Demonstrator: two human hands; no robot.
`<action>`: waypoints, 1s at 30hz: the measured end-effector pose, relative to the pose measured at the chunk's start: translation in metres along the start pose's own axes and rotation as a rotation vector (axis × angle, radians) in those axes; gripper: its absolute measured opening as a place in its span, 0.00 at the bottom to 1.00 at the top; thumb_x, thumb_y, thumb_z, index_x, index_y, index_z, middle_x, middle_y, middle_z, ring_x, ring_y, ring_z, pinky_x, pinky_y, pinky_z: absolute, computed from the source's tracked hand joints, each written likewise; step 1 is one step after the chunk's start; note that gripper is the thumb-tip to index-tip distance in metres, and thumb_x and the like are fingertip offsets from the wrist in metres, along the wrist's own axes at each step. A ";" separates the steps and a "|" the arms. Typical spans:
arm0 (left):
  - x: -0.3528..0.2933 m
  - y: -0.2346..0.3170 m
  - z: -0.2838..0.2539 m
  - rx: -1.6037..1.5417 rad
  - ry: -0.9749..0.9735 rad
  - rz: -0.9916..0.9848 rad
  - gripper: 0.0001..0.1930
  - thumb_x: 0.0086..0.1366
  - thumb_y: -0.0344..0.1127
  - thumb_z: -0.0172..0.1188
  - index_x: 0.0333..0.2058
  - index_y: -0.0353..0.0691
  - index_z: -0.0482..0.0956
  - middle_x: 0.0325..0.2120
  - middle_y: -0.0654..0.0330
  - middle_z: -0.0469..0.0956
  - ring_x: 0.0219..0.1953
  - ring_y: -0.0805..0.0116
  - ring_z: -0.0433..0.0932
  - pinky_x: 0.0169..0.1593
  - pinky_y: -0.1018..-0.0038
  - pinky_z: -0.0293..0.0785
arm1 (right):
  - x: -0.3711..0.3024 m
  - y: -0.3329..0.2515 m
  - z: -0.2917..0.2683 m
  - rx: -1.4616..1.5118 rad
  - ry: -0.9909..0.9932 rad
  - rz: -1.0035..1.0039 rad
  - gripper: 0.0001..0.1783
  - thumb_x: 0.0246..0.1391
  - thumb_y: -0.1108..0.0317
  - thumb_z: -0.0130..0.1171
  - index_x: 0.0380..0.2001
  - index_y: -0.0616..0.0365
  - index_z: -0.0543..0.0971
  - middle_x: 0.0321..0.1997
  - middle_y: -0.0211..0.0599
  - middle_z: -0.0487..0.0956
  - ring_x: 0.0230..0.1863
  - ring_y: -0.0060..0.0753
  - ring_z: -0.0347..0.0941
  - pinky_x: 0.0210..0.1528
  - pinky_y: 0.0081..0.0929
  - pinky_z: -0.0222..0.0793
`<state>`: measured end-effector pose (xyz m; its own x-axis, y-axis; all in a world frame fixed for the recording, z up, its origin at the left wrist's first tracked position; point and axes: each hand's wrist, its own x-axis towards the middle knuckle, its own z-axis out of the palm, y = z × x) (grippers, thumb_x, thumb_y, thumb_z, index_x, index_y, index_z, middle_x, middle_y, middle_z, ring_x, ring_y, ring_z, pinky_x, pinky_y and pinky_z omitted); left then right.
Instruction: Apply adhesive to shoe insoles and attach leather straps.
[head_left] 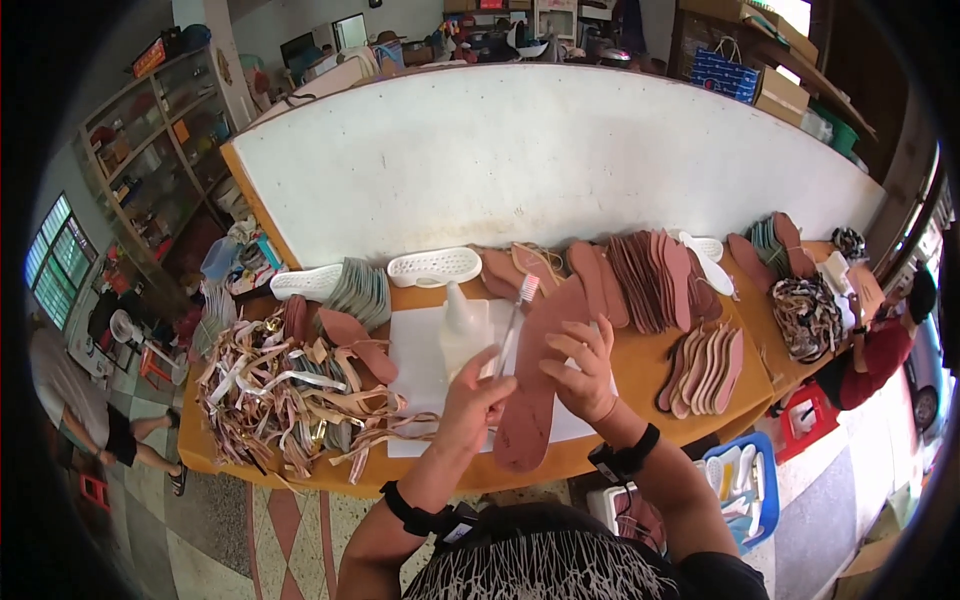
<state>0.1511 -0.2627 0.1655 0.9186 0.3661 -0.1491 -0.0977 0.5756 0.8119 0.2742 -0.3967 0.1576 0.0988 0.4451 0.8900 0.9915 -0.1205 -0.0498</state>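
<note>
Item, left hand (472, 400): fingers closed around a slim white-handled toothbrush (513, 326), bristle head upward; thumb close by the insole's left edge, contact uncertain.

Item, right hand (585, 375): fingers spread and bent over the upper part of a long reddish-brown flat insole (528, 405), apparently steadying it; how firm the grip is cannot be told.

Item, insole: one, held slanting above the ochre-topped bench (640, 375), its lower end near the middle of the front edge.

Item, white plastic squeeze bottle (466, 340): upright behind the left hand, on a white sheet (415, 345).

Item, tangled pile of pale and metallic straps (290, 390): front left corner.

Item, row of reddish-brown insoles (650, 280): towards the back edge, right of centre.

Item, fanned set of pale-edged insoles (705, 375): near the front right corner.

Step in hand, by judgement: handling one insole for brush work. The next move seems to call for a steady, flat insole and the bristles turned onto its face.
</note>
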 end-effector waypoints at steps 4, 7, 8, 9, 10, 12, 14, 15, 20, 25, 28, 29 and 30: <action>0.005 -0.004 0.004 -0.002 -0.010 0.045 0.26 0.46 0.20 0.58 0.47 0.35 0.65 0.25 0.64 0.74 0.22 0.82 0.70 0.20 0.87 0.60 | 0.007 -0.003 0.001 0.006 0.035 -0.015 0.17 0.28 0.78 0.57 0.28 0.49 0.75 0.41 0.35 0.71 0.45 0.46 0.66 0.53 0.44 0.52; 0.009 -0.005 0.002 0.081 0.064 0.084 0.25 0.47 0.20 0.58 0.46 0.35 0.65 0.26 0.63 0.74 0.23 0.81 0.70 0.23 0.87 0.63 | 0.001 -0.004 0.011 -0.039 0.202 0.369 0.19 0.35 0.78 0.58 0.36 0.53 0.73 0.41 0.35 0.70 0.45 0.43 0.66 0.51 0.38 0.57; 0.011 -0.005 0.004 0.082 0.060 0.088 0.25 0.47 0.20 0.58 0.46 0.35 0.65 0.26 0.63 0.74 0.23 0.81 0.70 0.23 0.87 0.63 | -0.013 0.002 0.018 0.275 0.246 0.708 0.18 0.40 0.75 0.57 0.40 0.56 0.71 0.42 0.34 0.71 0.45 0.39 0.66 0.50 0.35 0.59; 0.012 -0.005 0.007 0.094 0.075 0.113 0.25 0.47 0.20 0.58 0.46 0.35 0.65 0.26 0.62 0.74 0.24 0.80 0.70 0.25 0.87 0.64 | -0.022 0.008 0.019 0.598 0.282 1.042 0.19 0.44 0.71 0.57 0.43 0.58 0.69 0.42 0.34 0.71 0.45 0.36 0.66 0.49 0.32 0.61; 0.013 -0.006 0.008 0.107 0.089 0.137 0.25 0.47 0.20 0.58 0.46 0.35 0.65 0.26 0.62 0.74 0.25 0.80 0.71 0.26 0.87 0.65 | -0.027 0.014 0.015 1.113 0.162 1.374 0.19 0.48 0.67 0.55 0.45 0.57 0.69 0.41 0.33 0.71 0.45 0.29 0.65 0.47 0.30 0.62; 0.017 -0.013 0.003 0.139 0.081 0.148 0.25 0.47 0.20 0.58 0.47 0.35 0.64 0.26 0.62 0.74 0.26 0.79 0.71 0.27 0.87 0.65 | -0.018 0.004 0.004 1.398 0.028 1.446 0.18 0.49 0.66 0.54 0.44 0.58 0.69 0.41 0.33 0.71 0.45 0.28 0.66 0.45 0.28 0.64; 0.018 -0.017 0.002 0.170 0.069 0.159 0.25 0.48 0.20 0.58 0.47 0.35 0.63 0.26 0.61 0.73 0.26 0.79 0.71 0.28 0.86 0.65 | -0.009 -0.007 0.003 1.566 -0.114 1.532 0.14 0.48 0.67 0.56 0.39 0.61 0.72 0.38 0.33 0.74 0.40 0.26 0.70 0.40 0.24 0.67; 0.017 -0.018 0.006 0.183 0.063 0.158 0.25 0.50 0.22 0.57 0.48 0.35 0.63 0.26 0.62 0.73 0.26 0.81 0.70 0.27 0.87 0.64 | -0.011 -0.007 0.005 1.563 -0.102 1.534 0.14 0.48 0.67 0.56 0.39 0.61 0.72 0.38 0.33 0.74 0.40 0.26 0.70 0.40 0.24 0.67; 0.026 -0.024 -0.014 0.369 0.075 0.265 0.23 0.55 0.26 0.54 0.51 0.36 0.64 0.25 0.65 0.72 0.25 0.84 0.66 0.28 0.87 0.62 | -0.019 -0.002 0.005 1.340 -0.041 1.563 0.08 0.45 0.72 0.57 0.31 0.62 0.75 0.31 0.34 0.76 0.32 0.26 0.73 0.37 0.23 0.70; 0.043 -0.015 -0.027 0.635 0.039 0.412 0.16 0.59 0.29 0.51 0.47 0.36 0.69 0.22 0.67 0.71 0.25 0.81 0.66 0.30 0.84 0.64 | -0.029 0.003 -0.006 1.203 -0.081 1.550 0.08 0.44 0.74 0.57 0.31 0.64 0.75 0.30 0.33 0.76 0.31 0.24 0.72 0.35 0.19 0.69; 0.051 -0.007 -0.019 0.790 0.015 0.530 0.16 0.59 0.30 0.51 0.47 0.37 0.70 0.21 0.66 0.71 0.24 0.80 0.66 0.30 0.82 0.65 | -0.035 0.005 -0.009 1.214 -0.106 1.512 0.07 0.44 0.74 0.57 0.29 0.64 0.75 0.29 0.33 0.76 0.30 0.23 0.72 0.34 0.18 0.68; 0.054 -0.006 -0.018 0.786 0.014 0.529 0.16 0.59 0.30 0.51 0.47 0.37 0.70 0.21 0.66 0.71 0.24 0.80 0.66 0.30 0.82 0.65 | -0.034 0.004 -0.010 1.210 -0.107 1.513 0.07 0.44 0.74 0.57 0.29 0.64 0.75 0.29 0.33 0.76 0.30 0.23 0.72 0.34 0.18 0.68; 0.057 -0.005 -0.018 0.825 0.004 0.579 0.16 0.58 0.29 0.51 0.47 0.38 0.70 0.20 0.64 0.71 0.23 0.77 0.67 0.29 0.81 0.66 | -0.033 0.003 -0.012 1.203 -0.111 1.510 0.06 0.44 0.74 0.57 0.29 0.64 0.75 0.28 0.33 0.76 0.30 0.24 0.71 0.34 0.19 0.68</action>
<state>0.1974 -0.2317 0.1426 0.8126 0.4322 0.3911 -0.2310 -0.3772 0.8968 0.2724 -0.4222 0.1331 0.7532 0.6246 -0.2062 -0.3805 0.1580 -0.9112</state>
